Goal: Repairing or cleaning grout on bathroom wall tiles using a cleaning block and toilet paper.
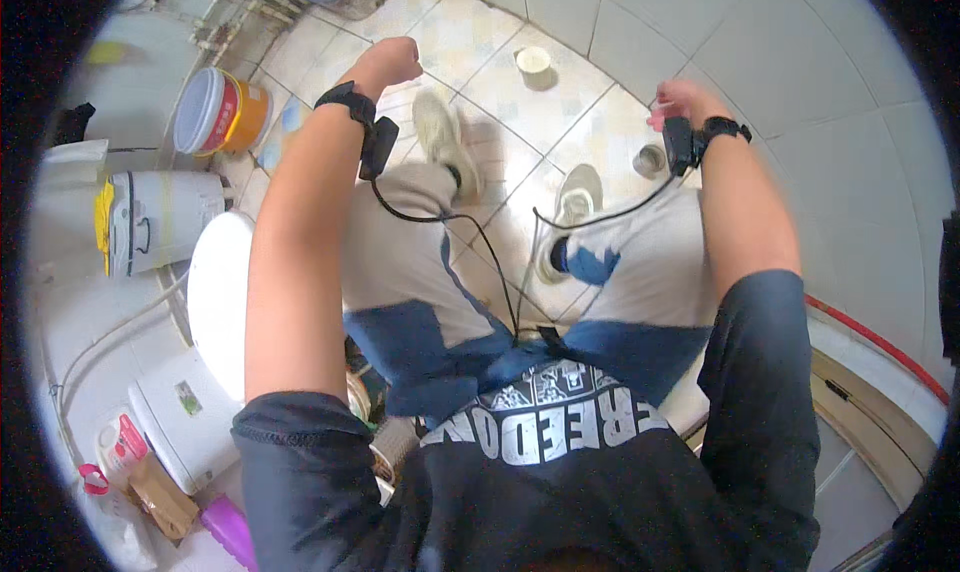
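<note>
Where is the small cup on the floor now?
In the head view, the small cup stands on the tiled floor at the top centre, between the left hand and right hand.

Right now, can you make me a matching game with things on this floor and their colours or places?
Things:
1. bucket
2. small cup
3. hose
4. bottle

Colours and places:
A. red, along the wall on the right
B. purple, bottom left
C. orange with a pale lid, upper left
D. cream, alone on the tiles at the top

Pairs: 1-C, 2-D, 3-A, 4-B
</note>
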Tool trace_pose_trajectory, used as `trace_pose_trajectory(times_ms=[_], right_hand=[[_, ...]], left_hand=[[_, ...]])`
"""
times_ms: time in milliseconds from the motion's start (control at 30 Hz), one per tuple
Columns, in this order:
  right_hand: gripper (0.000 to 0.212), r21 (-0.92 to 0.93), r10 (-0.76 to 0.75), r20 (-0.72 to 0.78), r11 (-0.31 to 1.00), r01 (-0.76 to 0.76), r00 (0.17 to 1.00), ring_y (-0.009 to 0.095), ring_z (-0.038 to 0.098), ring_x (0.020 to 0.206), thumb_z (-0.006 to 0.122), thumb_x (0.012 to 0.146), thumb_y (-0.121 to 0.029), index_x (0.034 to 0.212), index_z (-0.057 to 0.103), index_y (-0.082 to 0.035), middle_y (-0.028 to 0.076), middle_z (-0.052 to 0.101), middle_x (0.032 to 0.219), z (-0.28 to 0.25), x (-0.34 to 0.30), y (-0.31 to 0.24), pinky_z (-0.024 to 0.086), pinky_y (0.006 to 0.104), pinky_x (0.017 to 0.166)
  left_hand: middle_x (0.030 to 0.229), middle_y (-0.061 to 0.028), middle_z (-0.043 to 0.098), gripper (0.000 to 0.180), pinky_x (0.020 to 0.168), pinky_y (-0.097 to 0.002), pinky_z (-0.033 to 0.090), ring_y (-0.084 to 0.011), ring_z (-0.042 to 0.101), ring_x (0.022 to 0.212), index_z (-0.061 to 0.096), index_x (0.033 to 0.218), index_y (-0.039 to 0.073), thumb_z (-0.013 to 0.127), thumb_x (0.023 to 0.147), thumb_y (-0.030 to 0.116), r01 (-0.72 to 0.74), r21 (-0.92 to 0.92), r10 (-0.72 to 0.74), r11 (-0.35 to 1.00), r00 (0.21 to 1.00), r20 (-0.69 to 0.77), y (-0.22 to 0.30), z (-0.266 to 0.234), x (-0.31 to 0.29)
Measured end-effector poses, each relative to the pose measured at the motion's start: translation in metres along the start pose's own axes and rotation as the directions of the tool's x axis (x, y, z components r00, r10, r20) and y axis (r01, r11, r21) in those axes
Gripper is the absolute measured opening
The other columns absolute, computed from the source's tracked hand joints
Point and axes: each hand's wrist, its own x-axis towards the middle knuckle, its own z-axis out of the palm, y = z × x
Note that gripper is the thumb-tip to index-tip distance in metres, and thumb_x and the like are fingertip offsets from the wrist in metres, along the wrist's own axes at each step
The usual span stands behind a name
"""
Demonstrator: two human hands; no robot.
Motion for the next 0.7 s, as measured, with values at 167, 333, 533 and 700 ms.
trace_pose_trajectory(times_ms=[167, 333, 533, 700], right_hand=[[0.037, -0.202, 0.142, -0.124, 0.965, -0.165, 0.982, 0.024, 0.064, 0.069, 0.052, 0.079, -0.021, 0.108, 0.046, 0.001, 0.017, 0.058, 0.091, 0.005, 0.018, 0.004, 0.053, 0.0347, 0.055], [0.035, -0.344, 0.184, -0.162, 0.910, -0.230, 0.969, 0.024, 0.063, 0.070, 0.049, 0.079, -0.018, 0.110, 0.048, -0.002, 0.017, 0.059, 0.090, 0.001, 0.076, 0.004, 0.050, 0.0358, 0.059], [0.032, -0.444, 0.196, -0.101, 0.869, -0.221, 0.975, 0.022, 0.061, 0.068, 0.047, 0.080, -0.021, 0.107, 0.050, -0.004, 0.012, 0.058, 0.091, 0.062, 0.102, -0.030, 0.046, 0.0367, 0.056], [0.034, -0.571, 0.152, -0.010, 0.811, -0.131, 0.988, 0.021, 0.061, 0.068, 0.048, 0.080, -0.021, 0.111, 0.048, -0.007, 0.011, 0.057, 0.089, 0.113, 0.091, -0.059, 0.046, 0.0355, 0.059]], left_hand=[[0.093, -0.0146, 0.065, 0.028, 0.077, -0.0393, 0.048, -0.0314, 0.060, 0.088, 0.064, 0.094, 0.007, 0.058, 0.070, 0.021, 0.014, -0.100, -0.015, 0.995, 1.000, -0.012, -0.007, 0.015, 0.018], [0.093, -0.0165, 0.064, 0.029, 0.077, -0.0404, 0.048, -0.0329, 0.060, 0.089, 0.063, 0.095, 0.005, 0.057, 0.071, 0.021, 0.063, -0.157, -0.059, 0.985, 0.998, 0.033, -0.014, 0.055, 0.042], [0.093, -0.0173, 0.063, 0.029, 0.077, -0.0406, 0.048, -0.0335, 0.060, 0.088, 0.063, 0.093, 0.005, 0.057, 0.072, 0.022, 0.152, -0.183, -0.146, 0.971, 0.988, 0.044, -0.055, 0.082, 0.037], [0.088, -0.0184, 0.064, 0.029, 0.075, -0.0414, 0.048, -0.0345, 0.061, 0.084, 0.064, 0.090, 0.004, 0.057, 0.071, 0.024, 0.249, -0.252, -0.271, 0.935, 0.961, -0.057, -0.085, 0.118, -0.010]])
